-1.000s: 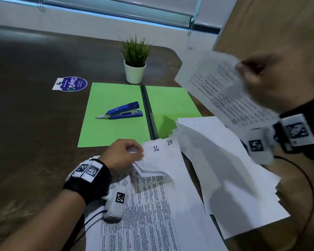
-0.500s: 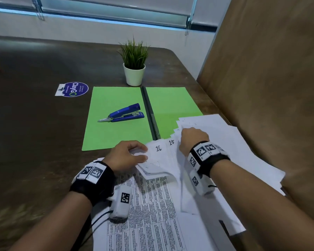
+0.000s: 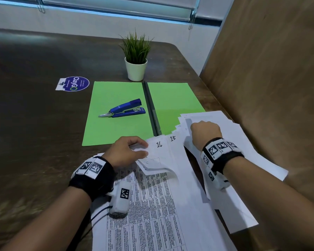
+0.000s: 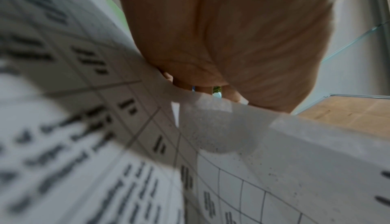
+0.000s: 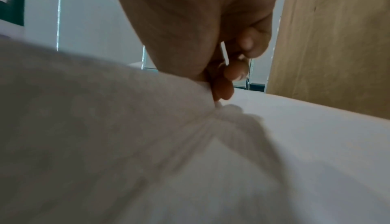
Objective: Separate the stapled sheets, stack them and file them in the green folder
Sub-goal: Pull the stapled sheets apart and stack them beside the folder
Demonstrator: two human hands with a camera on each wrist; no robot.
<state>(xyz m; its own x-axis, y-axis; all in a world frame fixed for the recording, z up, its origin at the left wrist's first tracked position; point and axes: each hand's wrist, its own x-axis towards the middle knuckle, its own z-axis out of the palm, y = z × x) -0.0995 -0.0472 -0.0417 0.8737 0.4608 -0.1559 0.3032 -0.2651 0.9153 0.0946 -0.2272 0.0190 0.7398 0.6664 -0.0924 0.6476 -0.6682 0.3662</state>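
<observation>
My right hand [image 3: 205, 132] has come back down from laying a freed page on the right-hand loose sheets [image 3: 243, 142] and pinches the next. My left hand [image 3: 127, 151] pins the stapled sheets' [image 3: 152, 205] corner; the green folder [image 3: 116, 113] lies open beyond.

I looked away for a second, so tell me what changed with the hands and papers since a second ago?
The right hand came down from holding a printed white sheet in the air and now pinches a sheet at the fanned pile of loose white sheets. The left hand kept gripping the stapled corner of the numbered sheets. The open green folder, blue stapler and potted plant stayed put.
</observation>
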